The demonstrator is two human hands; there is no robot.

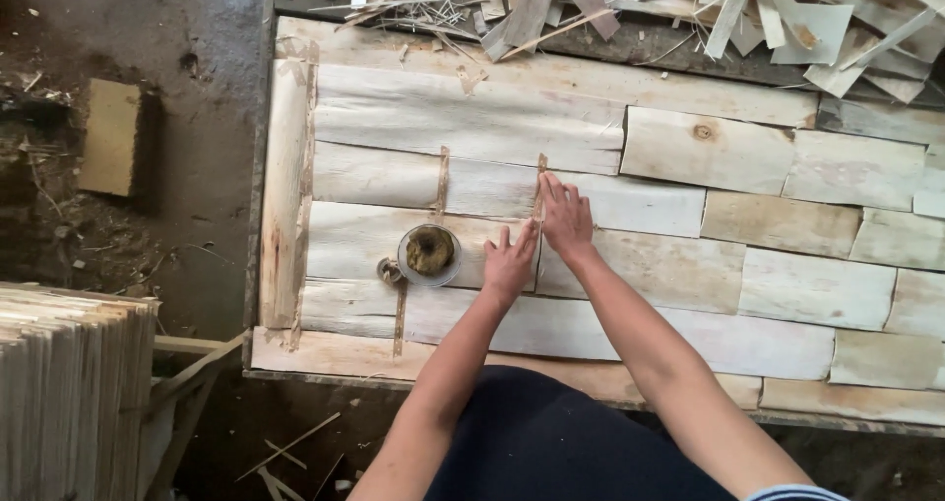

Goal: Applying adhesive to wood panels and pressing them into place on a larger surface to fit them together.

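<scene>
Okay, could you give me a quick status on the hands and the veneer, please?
Both hands, left hand and right hand, flat, pressing a brown strip over a veneer sheets seam. Small bowl just left of them.

My flat left hand (509, 261) hides the lower end of the thin brown tape strip (539, 188); pale wooden veneer sheets (837, 294) run off right.

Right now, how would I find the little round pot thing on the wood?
Look at the big board of pale veneer sheets. Just beside the left hand, toward the board's left end, sits a small round container. It is the only round thing there, with dark yellowish-brown stuff inside.
</scene>
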